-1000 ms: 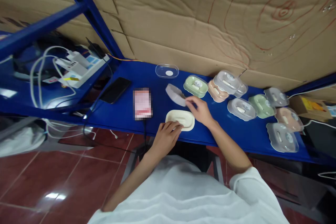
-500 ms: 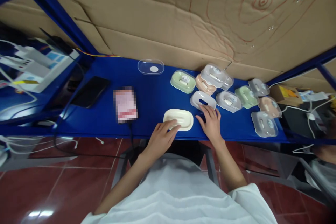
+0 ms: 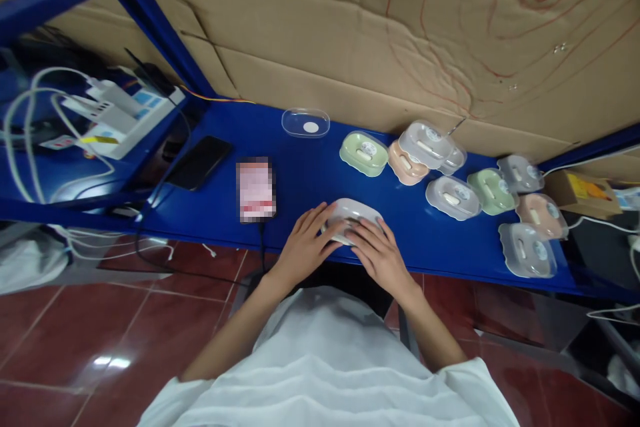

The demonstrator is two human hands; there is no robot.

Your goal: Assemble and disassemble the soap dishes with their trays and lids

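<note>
A grey oval soap dish tray (image 3: 359, 207) with a slot lies near the front edge of the blue table. Beneath it the cream oval base is almost wholly hidden. My left hand (image 3: 306, 245) grips the left end, its fingers curled at the rim and over the top. Bent over the right side and front of the grey tray are the fingers of my right hand (image 3: 381, 255). Whether the two pieces sit fully together cannot be made out. Behind stands a green soap dish (image 3: 364, 153) under a clear lid.
Several lidded soap dishes in peach (image 3: 407, 163), grey (image 3: 453, 198) and green (image 3: 493, 191) stand to the right. A loose clear lid (image 3: 306, 123) lies at the back. On the left are a blurred pink device (image 3: 255, 189), a black phone (image 3: 200, 162) and a power strip (image 3: 150, 113).
My right hand has brought the grey tray left and over the cream base. My left hand has stayed at the base's left end. The view has turned slightly.
</note>
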